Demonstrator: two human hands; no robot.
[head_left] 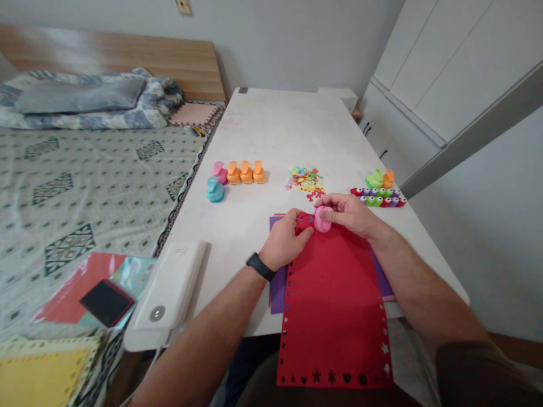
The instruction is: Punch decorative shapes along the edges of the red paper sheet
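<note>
A red foam sheet [335, 305] with small shapes punched along its edges lies on the white table [271, 141], over a purple sheet [278, 288]. My right hand [348, 212] is closed on a pink craft punch [323, 219] at the sheet's far edge. My left hand [282, 243], with a black watch at the wrist, pinches the far left corner of the red sheet beside the punch.
A blue punch [215, 190], a pink one and three orange ones [246, 172] stand at mid-left. Coloured punched bits [306, 181] lie in the middle. Small punches [379, 196] sit at the right. A white device [169, 285] lies at the left edge; a phone [106, 302] and sheets lie on the bed.
</note>
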